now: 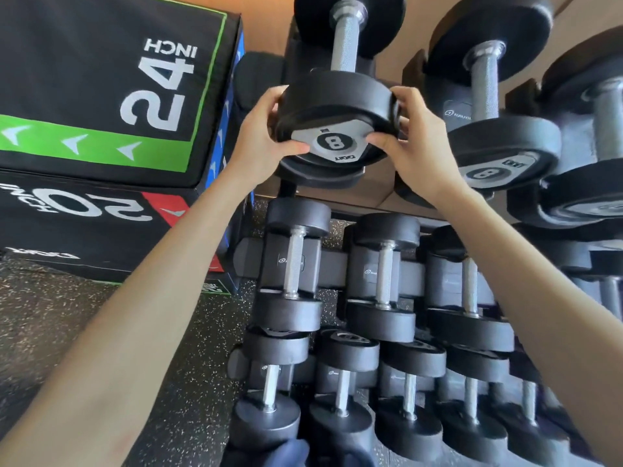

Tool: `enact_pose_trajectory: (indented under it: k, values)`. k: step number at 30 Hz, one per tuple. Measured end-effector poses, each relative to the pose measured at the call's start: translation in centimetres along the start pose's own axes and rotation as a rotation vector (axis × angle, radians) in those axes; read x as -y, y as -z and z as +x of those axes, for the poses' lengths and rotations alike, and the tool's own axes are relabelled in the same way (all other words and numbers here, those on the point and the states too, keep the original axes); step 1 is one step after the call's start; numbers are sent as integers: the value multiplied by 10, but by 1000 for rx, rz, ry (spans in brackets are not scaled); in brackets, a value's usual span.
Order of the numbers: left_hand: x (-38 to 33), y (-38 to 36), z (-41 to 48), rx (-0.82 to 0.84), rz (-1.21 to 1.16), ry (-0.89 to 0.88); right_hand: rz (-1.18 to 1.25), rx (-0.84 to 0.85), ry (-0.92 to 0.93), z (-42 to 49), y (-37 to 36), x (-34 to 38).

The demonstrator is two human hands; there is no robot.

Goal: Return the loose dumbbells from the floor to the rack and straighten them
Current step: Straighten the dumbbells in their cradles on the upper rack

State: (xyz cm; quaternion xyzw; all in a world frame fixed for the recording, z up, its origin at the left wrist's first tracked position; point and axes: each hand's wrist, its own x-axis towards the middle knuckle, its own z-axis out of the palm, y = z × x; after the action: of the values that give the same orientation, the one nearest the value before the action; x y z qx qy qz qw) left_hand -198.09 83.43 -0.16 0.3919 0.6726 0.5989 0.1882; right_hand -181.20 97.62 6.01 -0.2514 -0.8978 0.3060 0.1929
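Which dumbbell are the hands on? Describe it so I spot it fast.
Find the black 24-inch box at left; the rack's top tier starts right of it. The dumbbell is the first one there, marked 8. Unlike the neighbouring 8 on its right, the left hand and right hand grip its near head.

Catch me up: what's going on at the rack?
A person's left grip and right grip hold the near head of a black rubber-headed dumbbell marked 8, one on each side, thumbs on its grey end plate. It sits in, or just above, the leftmost cradle on the top tier of the black metal rack, beside a second black dumbbell marked 8. The lower tiers hold more dumbbells. No loose dumbbell shows on the visible speckled floor.
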Motion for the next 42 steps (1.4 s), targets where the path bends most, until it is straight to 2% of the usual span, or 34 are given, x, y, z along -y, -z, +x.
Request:
enact_pose_trajectory:
  k: [3,7,10,14,18,23,26,28,31,33,36,39,42]
  values:
    - [-12,7,1,3,163,-58,160,-34,-50,-6,-7,-4]
    - [-43,23,10,88,556,-155,341,-36,-108,-15,-28,-15]
    - [-50,25,12,112,665,-215,393,-56,-107,-16,-37,-22]
    - [-40,27,6,53,526,-210,423,-76,-117,-15,-41,-23]
    - [-26,21,-5,-31,331,-84,408,-42,-130,-12,-40,-21]
    - [-14,12,-10,-45,245,53,322,-116,-67,-14,-34,-13]
    - [-3,10,-11,-6,147,151,178,-149,87,-12,-23,-3]
    - [3,9,-11,4,110,152,52,-125,169,-7,-15,4]
    - [2,8,-9,11,105,146,-49,-123,157,-3,-12,10]
    - [-4,9,-7,14,217,119,-23,-167,115,-5,-18,8]
    - [-22,9,-3,38,458,56,173,-228,50,-8,-22,-7]
    - [-48,16,0,58,686,-70,442,-196,-24,-15,-33,-19]
    - [-71,23,8,98,964,-248,508,-125,-61,-21,-49,-25]
